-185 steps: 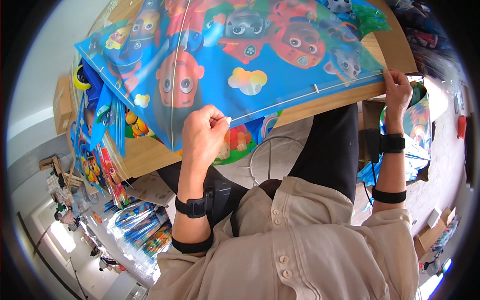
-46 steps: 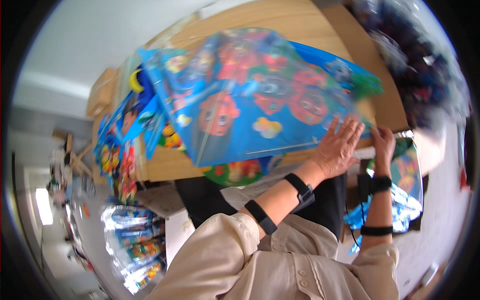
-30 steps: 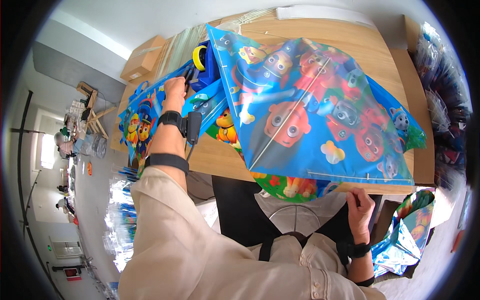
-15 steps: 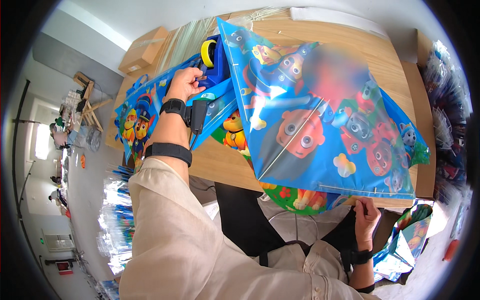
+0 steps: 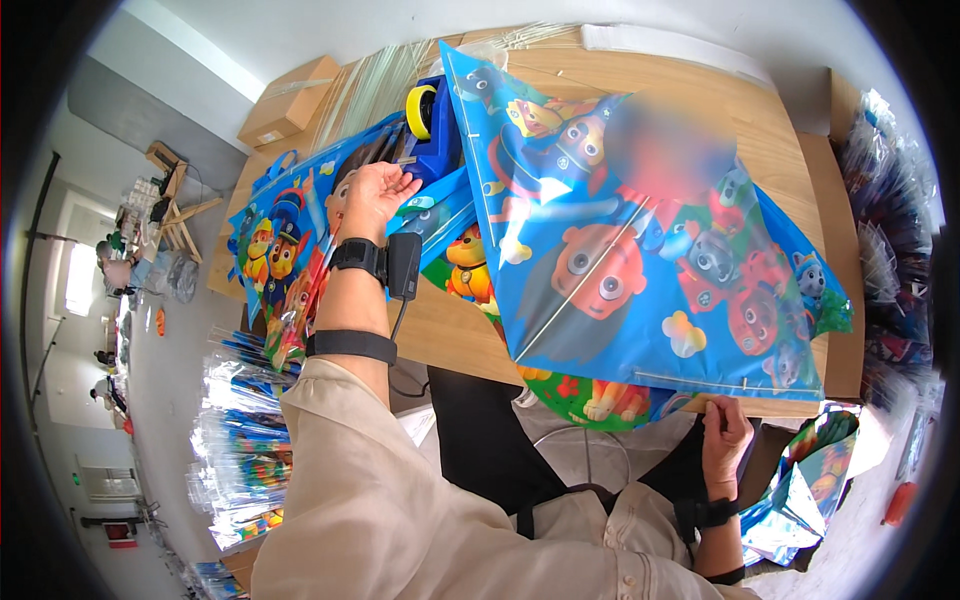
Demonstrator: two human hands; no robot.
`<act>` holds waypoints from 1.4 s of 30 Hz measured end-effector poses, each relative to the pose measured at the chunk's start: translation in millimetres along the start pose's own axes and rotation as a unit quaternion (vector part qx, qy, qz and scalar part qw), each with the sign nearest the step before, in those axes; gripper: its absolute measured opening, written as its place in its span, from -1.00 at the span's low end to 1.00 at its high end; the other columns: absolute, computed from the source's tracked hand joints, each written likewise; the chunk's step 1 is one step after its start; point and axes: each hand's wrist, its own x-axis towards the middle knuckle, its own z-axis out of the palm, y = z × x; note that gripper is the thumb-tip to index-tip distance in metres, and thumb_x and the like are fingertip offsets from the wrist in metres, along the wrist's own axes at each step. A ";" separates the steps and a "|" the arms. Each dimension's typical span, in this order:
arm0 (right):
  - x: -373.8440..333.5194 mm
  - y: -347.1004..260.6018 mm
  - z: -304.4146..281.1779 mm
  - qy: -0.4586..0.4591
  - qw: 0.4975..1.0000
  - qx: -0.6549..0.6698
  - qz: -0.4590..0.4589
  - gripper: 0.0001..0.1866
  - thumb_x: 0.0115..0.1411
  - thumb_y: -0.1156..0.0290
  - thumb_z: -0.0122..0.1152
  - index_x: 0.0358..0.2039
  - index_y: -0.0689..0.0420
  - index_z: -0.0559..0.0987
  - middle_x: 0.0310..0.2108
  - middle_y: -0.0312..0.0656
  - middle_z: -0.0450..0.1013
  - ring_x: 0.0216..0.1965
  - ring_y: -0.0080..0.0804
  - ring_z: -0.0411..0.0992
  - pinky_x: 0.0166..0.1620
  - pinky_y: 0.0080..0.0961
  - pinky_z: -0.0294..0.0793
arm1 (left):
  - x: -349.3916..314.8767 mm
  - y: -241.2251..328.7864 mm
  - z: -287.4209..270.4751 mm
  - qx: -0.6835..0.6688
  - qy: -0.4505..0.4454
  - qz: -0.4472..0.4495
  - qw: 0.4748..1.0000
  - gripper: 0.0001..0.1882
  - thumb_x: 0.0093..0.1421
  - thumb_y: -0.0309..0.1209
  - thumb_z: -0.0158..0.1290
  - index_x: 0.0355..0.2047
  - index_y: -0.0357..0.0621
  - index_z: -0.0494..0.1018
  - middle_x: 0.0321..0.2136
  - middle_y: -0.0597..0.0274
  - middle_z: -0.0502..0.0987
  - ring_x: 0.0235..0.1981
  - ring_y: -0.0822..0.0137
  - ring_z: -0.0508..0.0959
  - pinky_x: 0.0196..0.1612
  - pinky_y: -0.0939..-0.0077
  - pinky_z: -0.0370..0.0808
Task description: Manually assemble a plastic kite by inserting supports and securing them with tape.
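A large blue kite (image 5: pixel 560 235) printed with cartoon figures lies across the table, a thin rod (image 5: pixel 580 290) running along its middle. My right hand (image 5: pixel 725 440) has its fingers closed at the kite's lower edge, by the table's front. At the upper left, my left hand (image 5: pixel 380 190) is pinched just in front of a blue tape dispenser (image 5: pixel 432 150) with a yellow-rimmed roll (image 5: pixel 420 112). What its fingertips hold, if anything, is too small to make out. Another printed kite (image 5: pixel 285 235) lies beneath and beside my left forearm.
Bundles of thin pale rods (image 5: pixel 375 85) lie at the back by a cardboard box (image 5: pixel 290 100). Shiny wrapped packs (image 5: pixel 240 440) are stacked left of the table, more wrapped packs (image 5: pixel 885 230) to the right. A folded printed sheet (image 5: pixel 800 500) sits at lower right.
My left hand has drawn back slightly from the tape dispenser toward me, its fingers still pinched. My right hand stays at the kite's lower edge.
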 end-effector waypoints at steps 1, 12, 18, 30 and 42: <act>0.2 -0.1 0.0 -0.001 1.000 -0.003 -0.011 -0.97 0.07 0.59 0.15 -0.44 0.22 0.48 -0.57 -0.11 0.42 -0.59 -0.33 0.41 -0.45 -0.54 0.38 | -2.6 0.3 1.6 -0.010 0.017 -0.017 1.000 -0.94 0.04 -0.62 -0.02 -0.54 -0.37 0.38 -0.54 -0.04 0.43 -0.33 0.04 0.46 0.02 -0.01 0.40; 0.8 -1.1 2.2 0.008 1.000 -0.006 0.006 -0.96 0.07 0.59 0.16 -0.45 0.21 0.48 -0.58 -0.08 0.42 -0.58 -0.24 0.43 -0.46 -0.50 0.38 | -4.6 -25.3 8.7 0.024 0.052 -0.149 0.987 -0.94 0.02 -0.54 -0.06 -0.47 -0.28 0.36 -0.50 0.03 0.43 -0.42 0.04 0.51 -0.30 0.18 0.47; 2.2 -1.0 0.7 0.007 1.000 -0.023 -0.018 -0.97 0.06 0.59 0.16 -0.45 0.20 0.49 -0.59 -0.07 0.43 -0.58 -0.21 0.44 -0.47 -0.48 0.39 | -9.6 -20.1 21.0 0.103 0.236 0.243 0.935 -0.91 -0.09 -0.50 0.05 -0.58 -0.21 0.36 -0.65 0.23 0.36 -0.64 0.35 0.37 -0.59 0.44 0.28; 3.6 -3.7 0.5 0.006 0.999 -0.025 -0.025 -0.96 0.07 0.59 0.16 -0.44 0.20 0.48 -0.61 -0.08 0.40 -0.60 -0.22 0.42 -0.47 -0.48 0.38 | 17.1 21.8 41.8 0.354 0.114 0.127 0.920 -0.83 -0.23 -0.63 0.05 -0.53 -0.22 0.39 -0.51 0.17 0.45 -0.63 0.23 0.47 -0.44 0.25 0.33; 2.3 -1.8 2.3 0.015 0.999 -0.037 -0.023 -0.96 0.07 0.59 0.15 -0.43 0.20 0.48 -0.57 -0.07 0.43 -0.58 -0.20 0.44 -0.46 -0.47 0.39 | -16.3 -4.1 1.9 0.071 -0.062 0.196 0.976 -0.74 0.01 -0.70 0.00 -0.26 -0.25 0.34 -0.64 0.29 0.33 -0.61 0.45 0.38 -0.22 0.10 0.52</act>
